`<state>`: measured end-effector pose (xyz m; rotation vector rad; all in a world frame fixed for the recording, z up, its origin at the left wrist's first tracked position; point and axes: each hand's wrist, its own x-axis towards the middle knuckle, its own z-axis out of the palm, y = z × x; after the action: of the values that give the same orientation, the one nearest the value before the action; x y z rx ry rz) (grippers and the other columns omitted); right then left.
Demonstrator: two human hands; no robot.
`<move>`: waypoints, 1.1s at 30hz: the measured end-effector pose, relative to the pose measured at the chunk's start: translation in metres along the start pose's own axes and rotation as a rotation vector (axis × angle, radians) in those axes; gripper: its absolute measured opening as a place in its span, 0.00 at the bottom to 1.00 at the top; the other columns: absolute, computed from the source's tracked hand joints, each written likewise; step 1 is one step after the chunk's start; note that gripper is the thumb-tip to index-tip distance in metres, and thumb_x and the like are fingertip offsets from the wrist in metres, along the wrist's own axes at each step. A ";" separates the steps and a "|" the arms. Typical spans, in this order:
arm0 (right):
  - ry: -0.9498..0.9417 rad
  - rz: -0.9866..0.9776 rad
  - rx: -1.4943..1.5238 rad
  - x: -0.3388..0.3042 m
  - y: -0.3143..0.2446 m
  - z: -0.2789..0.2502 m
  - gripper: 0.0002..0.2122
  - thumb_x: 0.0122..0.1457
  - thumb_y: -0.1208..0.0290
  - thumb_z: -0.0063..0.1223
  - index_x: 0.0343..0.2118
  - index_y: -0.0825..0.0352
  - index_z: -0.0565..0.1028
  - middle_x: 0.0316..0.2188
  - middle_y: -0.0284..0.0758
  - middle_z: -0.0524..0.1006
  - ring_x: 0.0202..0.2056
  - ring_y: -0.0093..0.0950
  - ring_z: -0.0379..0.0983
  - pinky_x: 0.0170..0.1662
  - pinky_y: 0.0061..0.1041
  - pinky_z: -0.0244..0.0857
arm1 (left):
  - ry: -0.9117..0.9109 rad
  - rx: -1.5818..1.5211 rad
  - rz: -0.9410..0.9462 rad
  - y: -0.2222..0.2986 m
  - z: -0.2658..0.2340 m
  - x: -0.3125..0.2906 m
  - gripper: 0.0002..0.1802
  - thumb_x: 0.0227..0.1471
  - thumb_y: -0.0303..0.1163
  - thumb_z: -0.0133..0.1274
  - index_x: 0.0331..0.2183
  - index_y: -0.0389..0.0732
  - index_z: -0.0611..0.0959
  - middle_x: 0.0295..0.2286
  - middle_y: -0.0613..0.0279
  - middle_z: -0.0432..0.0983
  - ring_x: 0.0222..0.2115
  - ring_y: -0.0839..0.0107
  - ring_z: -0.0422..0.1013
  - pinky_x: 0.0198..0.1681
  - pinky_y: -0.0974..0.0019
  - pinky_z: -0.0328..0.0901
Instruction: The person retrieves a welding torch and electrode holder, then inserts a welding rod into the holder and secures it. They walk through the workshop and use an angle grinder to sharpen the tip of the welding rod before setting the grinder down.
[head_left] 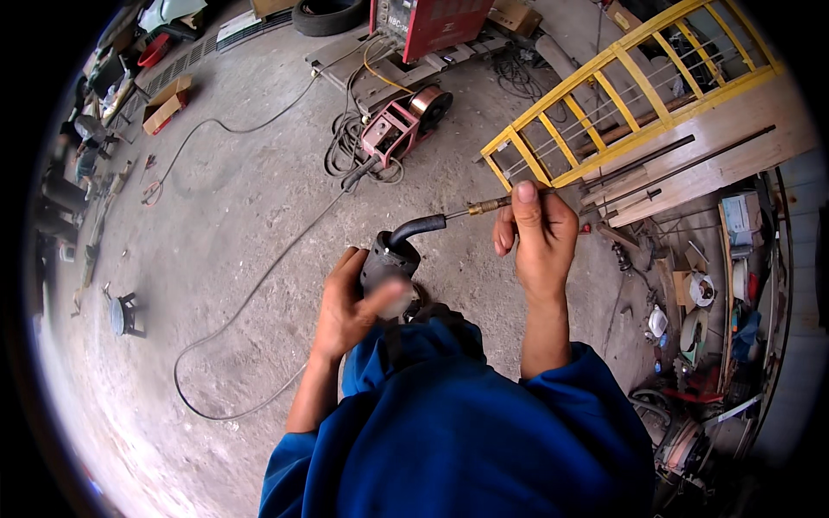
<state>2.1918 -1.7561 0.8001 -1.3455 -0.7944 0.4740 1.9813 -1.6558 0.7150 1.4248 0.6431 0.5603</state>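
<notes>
Concrete floor (259, 198) all around, scuffed and dusty, gear pushed out to the edges. Starting at the hands: left grip (344, 311) is curled around a black cylinder (384, 263), fingers on one side and thumb across the front, though the thumb end is blurry. Right grip (544, 246) is pinching the far end of a bent tube (420, 227) between thumb and fingers, just past its brass fitting (490, 205). The tube sits between the two grips, its black bent end right at the cylinder's mouth. Can't tell if it's actually inside or just over the rim.

My guess is the step in hand is lining up the bent end with that mouth, either going in or coming out. Either way I'd say the next move calls for a steady left grip and small wrist turns on the right, without scraping the rim.

Further out, a cable (226, 419) loops on the floor left of the left grip. Ahead of both sits a pink-framed unit (393, 129) with a copper spool (425, 102), and a yellow slatted frame (643, 86) lies beyond the right grip.
</notes>
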 end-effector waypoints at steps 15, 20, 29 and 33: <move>-0.153 0.129 0.256 0.005 -0.015 -0.017 0.09 0.64 0.72 0.49 0.39 0.75 0.74 0.19 0.33 0.70 0.21 0.24 0.68 0.24 0.21 0.60 | -0.021 0.000 -0.004 -0.001 -0.003 -0.002 0.26 0.47 0.48 0.66 0.32 0.31 0.80 0.29 0.60 0.68 0.30 0.71 0.67 0.34 0.67 0.63; -0.174 0.112 0.442 0.003 -0.018 -0.024 0.09 0.64 0.74 0.48 0.41 0.76 0.73 0.22 0.35 0.70 0.24 0.25 0.68 0.26 0.20 0.60 | -0.022 -0.055 0.014 0.005 0.000 -0.004 0.27 0.47 0.49 0.66 0.31 0.31 0.80 0.28 0.60 0.66 0.29 0.71 0.65 0.32 0.67 0.61; -0.062 0.103 0.404 -0.001 -0.022 -0.028 0.09 0.62 0.72 0.51 0.39 0.74 0.76 0.21 0.34 0.70 0.23 0.24 0.69 0.25 0.20 0.57 | 0.037 0.039 0.061 -0.007 0.003 -0.005 0.28 0.45 0.49 0.67 0.28 0.31 0.77 0.26 0.60 0.63 0.27 0.71 0.59 0.29 0.66 0.57; 0.131 0.060 0.401 -0.003 -0.025 -0.027 0.09 0.62 0.72 0.52 0.37 0.74 0.76 0.20 0.33 0.70 0.20 0.23 0.67 0.21 0.19 0.55 | 0.044 0.032 0.045 -0.001 0.001 -0.006 0.28 0.45 0.49 0.67 0.30 0.30 0.79 0.27 0.61 0.65 0.28 0.72 0.65 0.30 0.68 0.61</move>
<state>2.2068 -1.7810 0.8230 -1.0172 -0.5179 0.5534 1.9775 -1.6608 0.7143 1.4635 0.6590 0.6205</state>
